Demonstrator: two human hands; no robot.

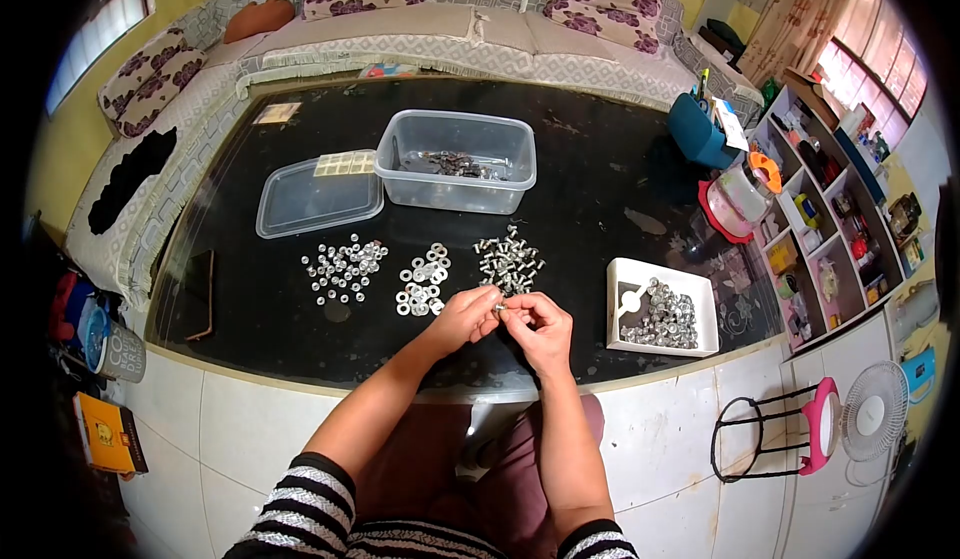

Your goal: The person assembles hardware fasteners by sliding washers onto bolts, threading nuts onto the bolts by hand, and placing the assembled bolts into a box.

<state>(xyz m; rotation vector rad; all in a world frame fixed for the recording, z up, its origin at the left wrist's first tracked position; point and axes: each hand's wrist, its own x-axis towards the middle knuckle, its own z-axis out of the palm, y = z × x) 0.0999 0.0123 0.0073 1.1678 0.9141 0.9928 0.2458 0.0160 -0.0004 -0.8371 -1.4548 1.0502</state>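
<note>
My left hand (466, 319) and my right hand (541, 331) meet near the front edge of the dark table. Both are closed, their fingertips pinching a small metal bolt (499, 307) between them; the fingers hide most of it. Just beyond my hands lies a pile of bolts (508, 261). Flat washers (424, 279) are spread to the left of it, close to my left hand. Farther left is a scatter of nuts (343, 267). Right of my right hand stands a white box (708, 314) with metal fasteners (665, 319) and a white piece inside.
A clear plastic tub (455, 197) with some metal pieces stands behind the piles, its lid (318, 201) beside it. A phone (200, 294) lies at the left edge. A jar (742, 199) and a blue container (697, 131) stand at the right, near a shelf unit (840, 209).
</note>
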